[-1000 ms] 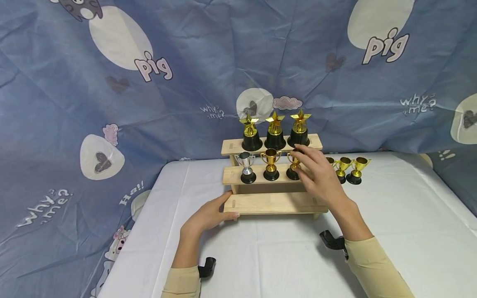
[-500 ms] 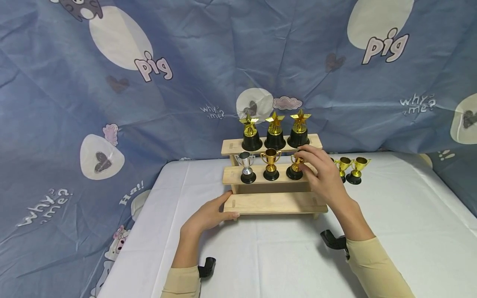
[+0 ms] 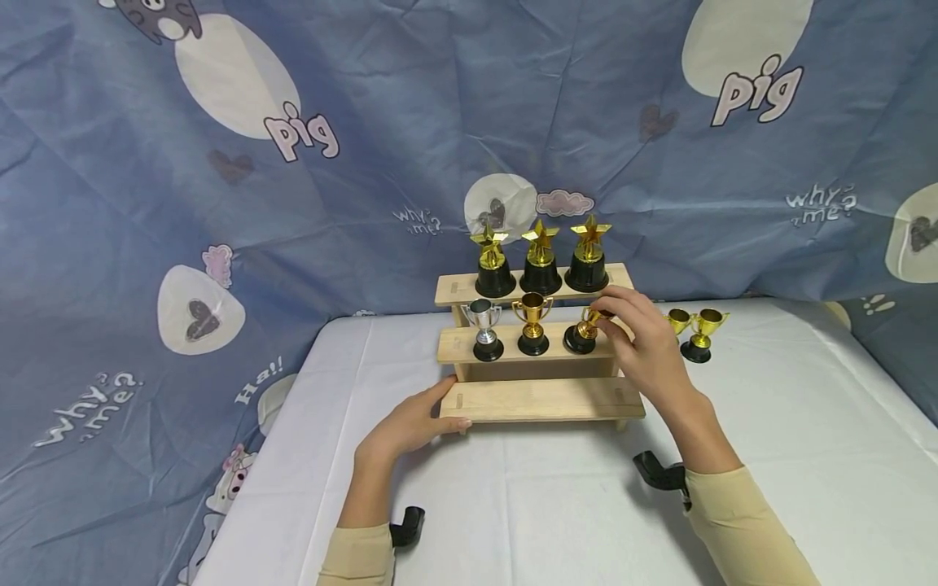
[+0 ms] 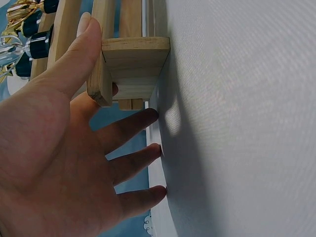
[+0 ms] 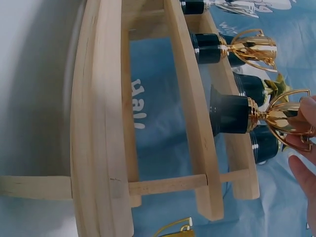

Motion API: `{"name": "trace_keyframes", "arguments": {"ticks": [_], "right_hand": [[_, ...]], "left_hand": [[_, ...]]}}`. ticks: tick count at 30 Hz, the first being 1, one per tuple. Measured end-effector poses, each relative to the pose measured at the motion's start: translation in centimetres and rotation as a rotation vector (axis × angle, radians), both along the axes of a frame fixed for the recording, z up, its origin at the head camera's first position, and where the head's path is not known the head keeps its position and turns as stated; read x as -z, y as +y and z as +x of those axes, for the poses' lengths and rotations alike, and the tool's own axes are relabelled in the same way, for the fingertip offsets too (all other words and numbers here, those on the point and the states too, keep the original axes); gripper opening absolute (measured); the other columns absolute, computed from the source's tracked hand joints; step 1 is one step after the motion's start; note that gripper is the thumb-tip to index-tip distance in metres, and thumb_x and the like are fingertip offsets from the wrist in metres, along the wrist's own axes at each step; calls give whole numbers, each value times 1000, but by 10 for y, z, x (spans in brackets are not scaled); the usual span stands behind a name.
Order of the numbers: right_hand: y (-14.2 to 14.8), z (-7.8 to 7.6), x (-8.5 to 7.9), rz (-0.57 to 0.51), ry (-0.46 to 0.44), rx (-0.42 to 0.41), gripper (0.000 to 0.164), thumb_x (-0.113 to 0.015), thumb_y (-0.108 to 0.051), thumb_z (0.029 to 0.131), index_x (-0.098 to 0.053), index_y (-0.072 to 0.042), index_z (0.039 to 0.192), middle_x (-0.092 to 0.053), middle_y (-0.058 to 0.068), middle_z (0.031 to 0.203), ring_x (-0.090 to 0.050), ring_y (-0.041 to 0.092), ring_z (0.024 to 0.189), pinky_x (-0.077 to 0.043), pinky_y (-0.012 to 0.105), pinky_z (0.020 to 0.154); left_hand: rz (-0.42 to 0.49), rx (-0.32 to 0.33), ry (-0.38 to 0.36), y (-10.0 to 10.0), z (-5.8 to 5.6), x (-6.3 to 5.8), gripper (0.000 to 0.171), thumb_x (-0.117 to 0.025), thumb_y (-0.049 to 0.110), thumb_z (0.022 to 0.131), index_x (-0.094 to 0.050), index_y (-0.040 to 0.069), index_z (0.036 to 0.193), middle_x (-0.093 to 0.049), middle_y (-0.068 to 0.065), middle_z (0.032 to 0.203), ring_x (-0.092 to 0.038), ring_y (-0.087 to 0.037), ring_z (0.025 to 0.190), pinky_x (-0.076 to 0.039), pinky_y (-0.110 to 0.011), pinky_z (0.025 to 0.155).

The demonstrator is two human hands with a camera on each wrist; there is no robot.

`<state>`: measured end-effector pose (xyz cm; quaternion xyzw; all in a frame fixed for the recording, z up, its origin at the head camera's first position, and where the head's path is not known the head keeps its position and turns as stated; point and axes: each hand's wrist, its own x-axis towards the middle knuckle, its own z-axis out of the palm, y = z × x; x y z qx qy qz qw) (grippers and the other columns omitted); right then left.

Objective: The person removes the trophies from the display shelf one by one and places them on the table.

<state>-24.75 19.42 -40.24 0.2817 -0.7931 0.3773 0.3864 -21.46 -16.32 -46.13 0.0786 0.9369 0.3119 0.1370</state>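
Observation:
A three-tier wooden stand [image 3: 538, 399] stands on the white-covered table. My left hand [image 3: 410, 419] pinches the left end of its lowest shelf between thumb and index finger; the remaining fingers [image 4: 131, 126] are spread, tips at the tabletop. With fingertips on its cup, my right hand [image 3: 648, 346] grips a gold trophy cup [image 5: 234, 113] at the right of the middle shelf. That cup leans to the right, its black base at the shelf. Beside it stand another gold trophy cup [image 3: 532, 321] and a silver trophy cup [image 3: 484, 327], both upright.
Black-based star trophies [image 3: 541, 264] line the top shelf. Right of the stand, more gold trophy cups [image 3: 701, 334] stand on the table, partly hidden by my right hand. A blue patterned cloth [image 3: 366, 163] hangs behind.
My right hand has shifted slightly right, and the gold trophy cup has gone from upright to leaning right, its base also slightly right. My left hand stays in place.

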Motion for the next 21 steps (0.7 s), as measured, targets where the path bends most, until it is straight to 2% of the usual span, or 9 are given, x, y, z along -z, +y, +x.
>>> {"name": "trace_keyframes", "arguments": {"ticks": [10, 21], "right_hand": [[6, 0, -3, 23, -37, 9, 25, -70, 10, 86, -70, -3, 108, -69, 13, 114, -62, 23, 111, -42, 16, 101], [8, -1, -3, 2, 12, 50, 30, -69, 13, 85, -72, -2, 111, -68, 11, 114, -64, 24, 105, -43, 14, 96]], "left_hand": [[5, 5, 9, 0, 0, 0, 90, -72, 59, 82, -32, 29, 157, -40, -5, 158, -38, -33, 146, -30, -56, 119], [0, 2, 7, 0, 1, -1, 90, -72, 59, 82, -31, 29, 157, -39, -4, 159, -37, -33, 147, -29, -55, 119]]}}
